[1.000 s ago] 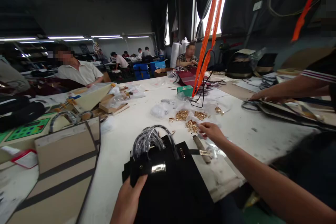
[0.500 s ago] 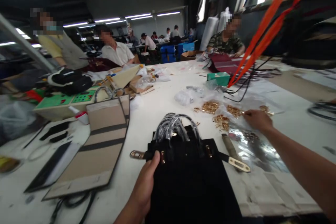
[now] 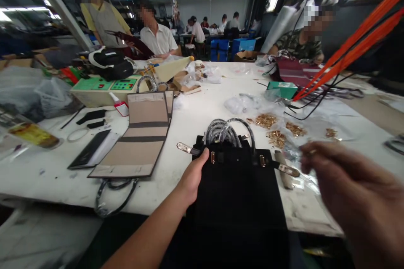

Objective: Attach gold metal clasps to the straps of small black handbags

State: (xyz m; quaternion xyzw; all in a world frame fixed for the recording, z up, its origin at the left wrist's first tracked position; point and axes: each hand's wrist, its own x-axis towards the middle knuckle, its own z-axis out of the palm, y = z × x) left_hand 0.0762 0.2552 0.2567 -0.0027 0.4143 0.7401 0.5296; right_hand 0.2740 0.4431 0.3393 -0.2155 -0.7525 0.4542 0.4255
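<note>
A black handbag (image 3: 240, 185) lies flat on the white table (image 3: 202, 109) in front of me, its plastic-wrapped handles (image 3: 225, 131) pointing away and gold strap ends sticking out both sides. My left hand (image 3: 193, 176) grips the bag's upper left edge, thumb on top. My right hand (image 3: 350, 185) hovers blurred at the right, close to the camera, fingers pinched around a small gold piece I can barely make out. Piles of small gold fittings (image 3: 277, 138) lie on clear plastic just beyond the bag.
A tan bag panel with dark stripes (image 3: 139, 143) lies left of the handbag, a green-topped machine (image 3: 104, 88) behind it. Orange straps (image 3: 353, 46) hang at the right over black cables. A green box (image 3: 280, 90) sits mid-table. Several people work at the far side.
The view has swung left and down. My right hand has pulled back from the gold fittings toward me. My left hand has stayed on the bag's edge.
</note>
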